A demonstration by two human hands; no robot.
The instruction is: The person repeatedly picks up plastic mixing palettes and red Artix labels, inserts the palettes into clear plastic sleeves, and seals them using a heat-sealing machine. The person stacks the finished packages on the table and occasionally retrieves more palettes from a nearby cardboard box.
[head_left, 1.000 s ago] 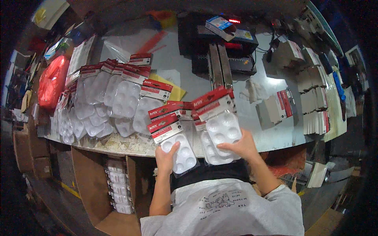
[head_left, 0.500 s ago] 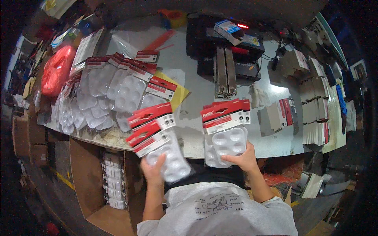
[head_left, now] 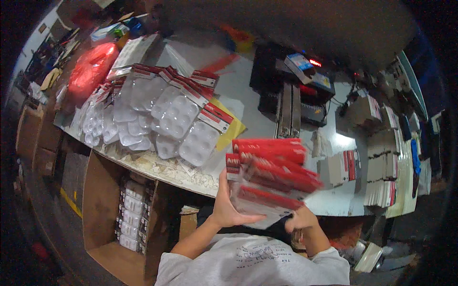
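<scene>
My left hand [head_left: 229,207] is closed round the left and lower side of a bunch of packaged palettes [head_left: 267,178], its thumb across the front. Their red-and-white header cards overlap, tilted and blurred by motion; the plastic trays are mostly hidden. My right hand [head_left: 304,221] is at the bunch's lower right corner, its fingers smeared and partly covered, so its grip is unclear. A big heap of clear-bagged white palettes [head_left: 171,114] with round wells and red header cards lies on the left of the worktable [head_left: 191,178].
A black machine with two metal bars [head_left: 288,109] stands at the back, a small blue-and-white box [head_left: 299,66] on it. Stacks of folded cards [head_left: 381,167] line the right side. A red plastic bag [head_left: 93,71] sits far left. Below, an open carton [head_left: 107,200] holds packed white goods.
The two fans of palette packs, one in each hand, are now together in one bunch in front of me. My left hand has moved right, and the view has shifted and tilted.
</scene>
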